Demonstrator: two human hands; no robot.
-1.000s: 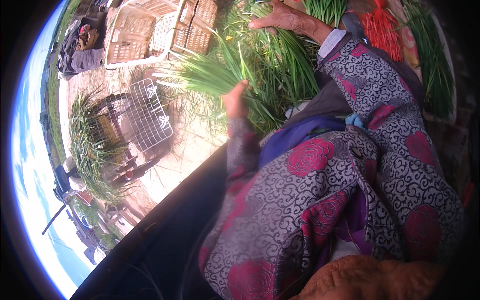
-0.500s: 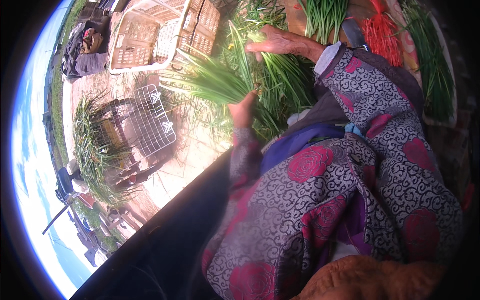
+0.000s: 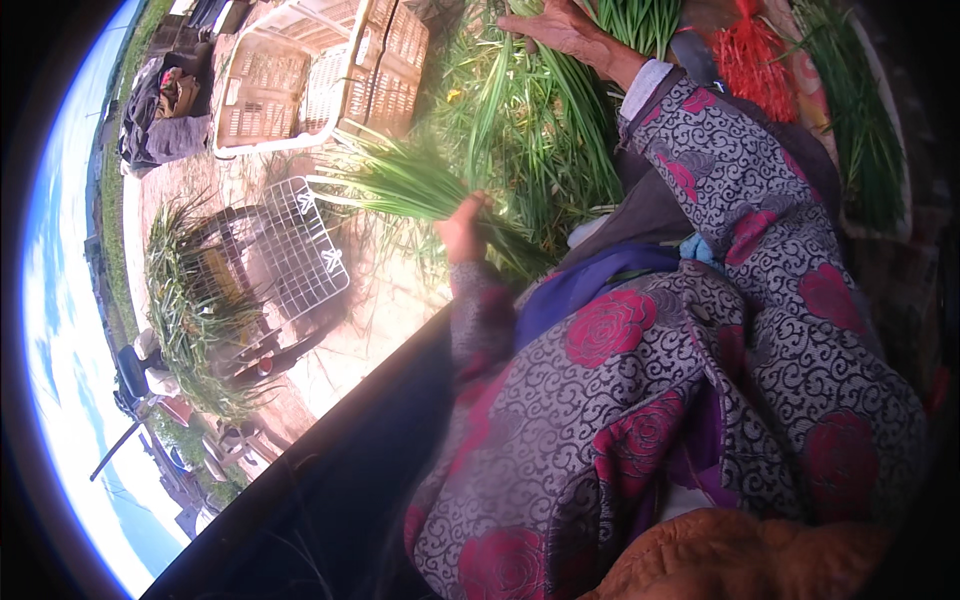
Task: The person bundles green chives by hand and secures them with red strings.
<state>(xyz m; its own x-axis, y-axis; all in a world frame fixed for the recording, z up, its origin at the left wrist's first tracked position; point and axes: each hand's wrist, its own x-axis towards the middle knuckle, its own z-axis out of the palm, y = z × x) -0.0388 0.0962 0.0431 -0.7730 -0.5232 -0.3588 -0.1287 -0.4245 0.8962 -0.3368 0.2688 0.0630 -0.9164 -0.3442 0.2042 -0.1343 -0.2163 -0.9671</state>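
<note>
A bundle of chives [image 3: 385, 185] is in my left hand [image 3: 463, 228], whose fingers are wrapped round it; its pale ends point left. My right hand [image 3: 575, 38] is at the top edge, over a second lot of chives [image 3: 575, 120] that trails down toward my lap. Its fingers look curled over the stalks, with one finger stretched left, and the upper part of the grip is cut off by the picture's edge. Loose chives and grass-like trimmings [image 3: 455, 130] lie between the hands.
A pale plastic crate [image 3: 265, 95] stands at upper left, with a white wire rack [image 3: 305, 250] and a heap of leaves [image 3: 195, 310] below it. At upper right are bundled chives [image 3: 645, 22], a dark flat blade-like thing [image 3: 697, 58], red plastic strands [image 3: 757, 70] and more chives [image 3: 850, 110].
My hands have moved apart. The left drew down and left with its bundle, away from the other stalks; the right went up toward the top edge.
</note>
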